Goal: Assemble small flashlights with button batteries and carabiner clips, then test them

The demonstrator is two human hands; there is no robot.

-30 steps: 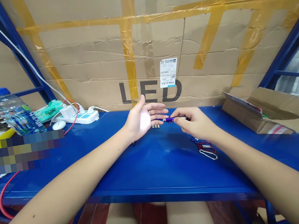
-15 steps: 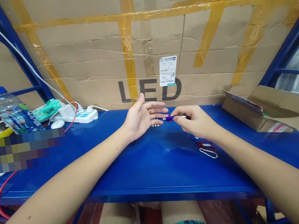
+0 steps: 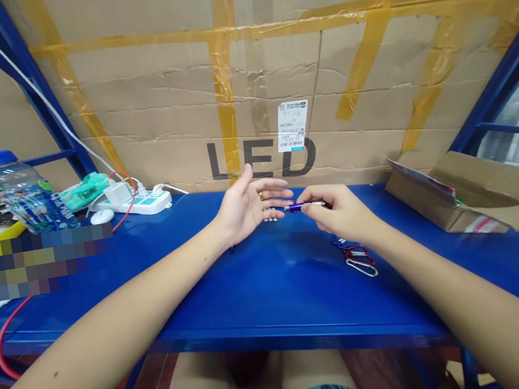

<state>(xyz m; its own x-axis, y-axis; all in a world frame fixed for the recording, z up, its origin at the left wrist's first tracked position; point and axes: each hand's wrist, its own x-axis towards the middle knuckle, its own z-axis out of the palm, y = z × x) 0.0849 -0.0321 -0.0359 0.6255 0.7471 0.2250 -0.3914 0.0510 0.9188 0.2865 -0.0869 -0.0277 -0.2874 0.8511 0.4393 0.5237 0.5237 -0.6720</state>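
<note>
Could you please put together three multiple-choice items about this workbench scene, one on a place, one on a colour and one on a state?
1. Where do the carabiners lie?
A. On the blue shelf, under the right wrist
B. Inside the cardboard box
C. Beside the water bottle

2. What colour is the small flashlight?
A. Yellow
B. Purple
C. White

3. How is the left hand held?
A. Clenched in a fist
B. Flat on the shelf, palm down
C. Open, palm turned toward the flashlight

Answers:
1. A, the clips rest on the shelf just below the right hand.
2. B, the body pinched in the right fingers is purple.
3. C, the fingers are spread, and the hand holds nothing.
</note>
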